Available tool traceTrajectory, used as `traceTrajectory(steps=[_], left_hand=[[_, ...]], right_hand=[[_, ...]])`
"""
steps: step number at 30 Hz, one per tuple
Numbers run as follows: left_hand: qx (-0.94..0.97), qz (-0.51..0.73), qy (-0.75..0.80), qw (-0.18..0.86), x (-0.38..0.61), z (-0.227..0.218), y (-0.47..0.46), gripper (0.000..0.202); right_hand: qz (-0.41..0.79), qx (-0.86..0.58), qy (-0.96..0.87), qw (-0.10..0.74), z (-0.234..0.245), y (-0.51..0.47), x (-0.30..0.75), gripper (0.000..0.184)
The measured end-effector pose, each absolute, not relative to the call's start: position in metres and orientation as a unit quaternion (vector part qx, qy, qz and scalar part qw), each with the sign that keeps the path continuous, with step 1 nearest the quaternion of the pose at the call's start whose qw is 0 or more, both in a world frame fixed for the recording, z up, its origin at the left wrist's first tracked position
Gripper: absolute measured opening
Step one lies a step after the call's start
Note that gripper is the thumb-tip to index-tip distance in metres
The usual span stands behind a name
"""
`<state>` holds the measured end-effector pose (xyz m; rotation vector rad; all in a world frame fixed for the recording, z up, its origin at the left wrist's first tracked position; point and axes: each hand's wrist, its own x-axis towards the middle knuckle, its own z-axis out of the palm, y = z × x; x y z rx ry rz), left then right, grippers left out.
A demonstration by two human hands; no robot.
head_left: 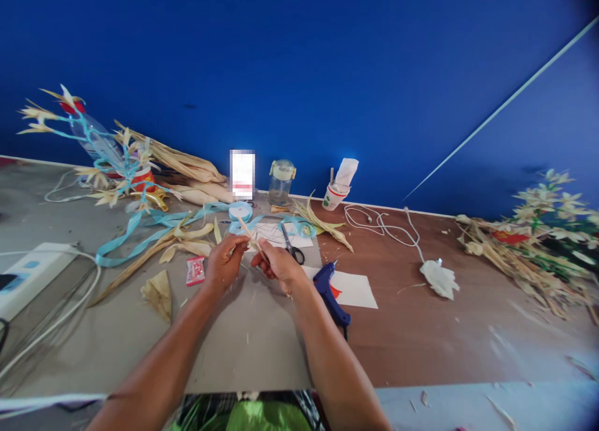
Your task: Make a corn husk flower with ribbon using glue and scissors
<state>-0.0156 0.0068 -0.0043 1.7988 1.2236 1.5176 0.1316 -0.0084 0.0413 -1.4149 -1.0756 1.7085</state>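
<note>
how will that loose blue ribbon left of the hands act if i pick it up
The ribbon would probably hang floppy, since it lies in loose bends. It looks thin and flat, so likely light. It might catch nearby dry husks.

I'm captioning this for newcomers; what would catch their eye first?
Probably the vivid blue wall filling the top of the view. Then the pale flowers on blue-wrapped stems at the far left and, in the middle, the right hand holding a thin pale strip, the left hand close beside it. The dark blue glue gun right of the hands also stands out.
</note>
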Motion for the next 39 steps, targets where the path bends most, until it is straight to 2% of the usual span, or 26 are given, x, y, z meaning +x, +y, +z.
traceTrajectory(steps=[7, 13, 25, 39], left_hand=[[0.682, 0.539, 0.451, 0.203, -0.016, -0.003, 0.006, 0.017], [0.686, 0.563, 0.417, 0.197, -0.017, -0.002, 0.006, 0.014], [0.634, 0.548, 0.439, 0.324, -0.017, 0.002, 0.004, 0.013], [0.558, 0.583, 0.419, 0.416, -0.021, 0.008, 0.007, 0.010]], right_hand=[[0.633, -0.555, -0.427, 0.330, 0.041, -0.009, 0.129, 0.054], [0.716, -0.498, -0.384, 0.304, 0.045, -0.009, 0.132, 0.055], [0.808, -0.400, -0.354, 0.249, 0.045, -0.006, 0.143, 0.060], [0.832, -0.344, -0.350, 0.258, 0.049, -0.004, 0.155, 0.063]])
